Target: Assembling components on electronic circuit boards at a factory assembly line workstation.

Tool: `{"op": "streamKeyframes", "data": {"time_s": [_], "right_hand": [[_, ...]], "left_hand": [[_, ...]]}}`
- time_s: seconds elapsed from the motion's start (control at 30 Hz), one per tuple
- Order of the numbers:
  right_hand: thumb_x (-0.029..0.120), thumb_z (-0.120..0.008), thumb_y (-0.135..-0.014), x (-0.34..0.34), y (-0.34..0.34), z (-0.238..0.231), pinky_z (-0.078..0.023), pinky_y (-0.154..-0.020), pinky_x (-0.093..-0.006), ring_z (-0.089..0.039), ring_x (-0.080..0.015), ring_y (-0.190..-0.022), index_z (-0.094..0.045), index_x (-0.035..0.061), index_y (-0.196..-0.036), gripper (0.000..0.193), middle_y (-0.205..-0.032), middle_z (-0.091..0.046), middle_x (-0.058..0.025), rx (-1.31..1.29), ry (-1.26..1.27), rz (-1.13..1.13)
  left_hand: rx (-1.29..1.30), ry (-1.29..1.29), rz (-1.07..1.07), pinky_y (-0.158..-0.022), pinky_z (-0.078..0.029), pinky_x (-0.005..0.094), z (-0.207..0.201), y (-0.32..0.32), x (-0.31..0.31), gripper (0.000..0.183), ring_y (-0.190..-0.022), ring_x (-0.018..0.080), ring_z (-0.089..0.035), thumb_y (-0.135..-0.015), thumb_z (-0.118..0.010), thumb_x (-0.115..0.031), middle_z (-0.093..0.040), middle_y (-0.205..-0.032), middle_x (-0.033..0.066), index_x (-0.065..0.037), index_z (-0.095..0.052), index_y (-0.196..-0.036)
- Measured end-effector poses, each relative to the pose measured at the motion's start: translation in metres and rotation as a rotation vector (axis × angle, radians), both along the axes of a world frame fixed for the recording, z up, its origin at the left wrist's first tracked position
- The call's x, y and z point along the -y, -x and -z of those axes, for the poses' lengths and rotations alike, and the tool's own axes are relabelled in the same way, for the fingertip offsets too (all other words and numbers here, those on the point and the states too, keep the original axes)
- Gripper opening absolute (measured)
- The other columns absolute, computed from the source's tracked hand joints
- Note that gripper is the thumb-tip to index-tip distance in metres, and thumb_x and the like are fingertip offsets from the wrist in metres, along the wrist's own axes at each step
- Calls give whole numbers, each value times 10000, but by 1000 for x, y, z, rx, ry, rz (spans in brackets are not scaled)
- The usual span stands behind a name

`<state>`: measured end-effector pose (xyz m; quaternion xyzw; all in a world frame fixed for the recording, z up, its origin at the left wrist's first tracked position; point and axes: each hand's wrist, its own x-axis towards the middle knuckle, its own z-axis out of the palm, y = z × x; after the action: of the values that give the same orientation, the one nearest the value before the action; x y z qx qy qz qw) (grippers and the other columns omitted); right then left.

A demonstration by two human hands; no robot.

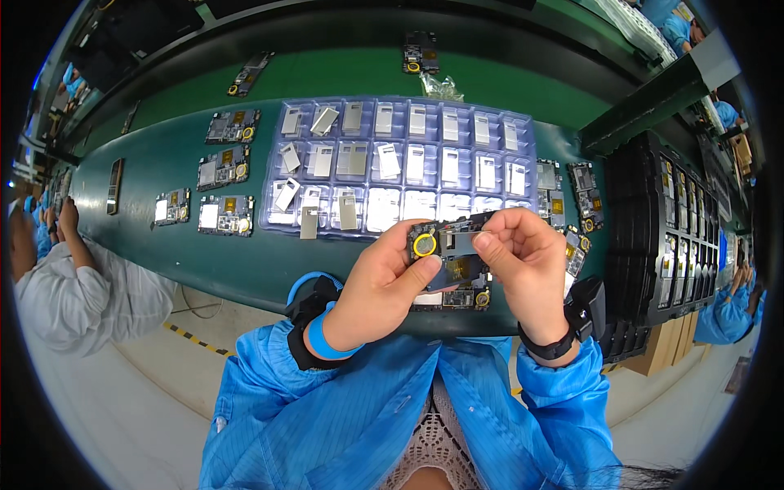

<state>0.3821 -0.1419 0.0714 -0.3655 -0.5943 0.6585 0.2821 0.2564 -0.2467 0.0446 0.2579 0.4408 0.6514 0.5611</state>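
Observation:
My left hand (377,279) grips a dark circuit board (457,271), its thumb beside a round part with a yellow ring. My right hand (523,260) pinches a small silver metal shield plate (459,243) against the board's upper right. Whether the plate is seated or only resting there, I cannot tell. Just below my hands another circuit board (482,300) lies on the green bench, partly covered. Beyond them stands a clear plastic compartment tray (272,214), holding silver shield plates (347,211), some lying askew.
Several circuit boards (226,215) lie left of the tray, with more boards (585,196) at its right. A dark phone-shaped object (115,186) lies farther left. Black trays of boards (653,302) are stacked at the right. A green belt (343,77) runs behind; a person (90,286) works at left.

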Motion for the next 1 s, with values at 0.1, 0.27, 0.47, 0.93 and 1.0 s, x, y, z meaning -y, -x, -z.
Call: {"op": "streamKeyframes", "data": {"time_s": [0.1, 0.27, 0.47, 0.93, 1.0], "right_hand": [[-16, -612, -763, 0, 0, 0, -419, -537, -161, -518, -35, -599, -550, -24, -813, 80, -689, -583, -21, 2, -7, 4], [-13, -608, -767, 0, 1, 4, -420, -536, -161, -518, -35, -598, -548, -24, -814, 77, -693, -584, -21, 4, -15, 9], [28, -648, -742, 5, 1, 10, -413, -479, -177, -510, -36, -542, -575, -20, -783, 97, -634, -579, -15, 80, -165, 104], [43, -718, -629, 8, 1, -1, -396, -451, -241, -485, -137, -575, -621, 18, -715, 132, -677, -488, -39, 233, -697, 205], [43, -732, -612, 8, 0, 1, -394, -453, -235, -466, -134, -589, -620, 19, -712, 152, -706, -445, -37, 221, -682, 212]], "left_hand": [[4, -2, -1, -806, -439, 237, -1, -1, 0, 298, -910, 91, -515, -868, -430, 18, -515, -1028, 66, 32, -369, -1159], [1, 11, 5, -802, -439, 236, 0, -1, -1, 297, -913, 93, -514, -869, -430, 16, -514, -1029, 68, 33, -368, -1159], [-33, 8, -19, -781, -439, 234, -4, -4, -3, 293, -901, 92, -511, -870, -450, -2, -516, -1011, 72, 35, -371, -1149], [-300, 9, -214, -519, -309, 158, -6, -14, -9, 144, -627, 1, -381, -862, -517, -57, -464, -730, -29, -10, -431, -967], [-296, 8, -214, -521, -309, 158, -5, -15, -9, 140, -628, 1, -382, -863, -514, -53, -463, -728, -30, -11, -430, -967]]}}
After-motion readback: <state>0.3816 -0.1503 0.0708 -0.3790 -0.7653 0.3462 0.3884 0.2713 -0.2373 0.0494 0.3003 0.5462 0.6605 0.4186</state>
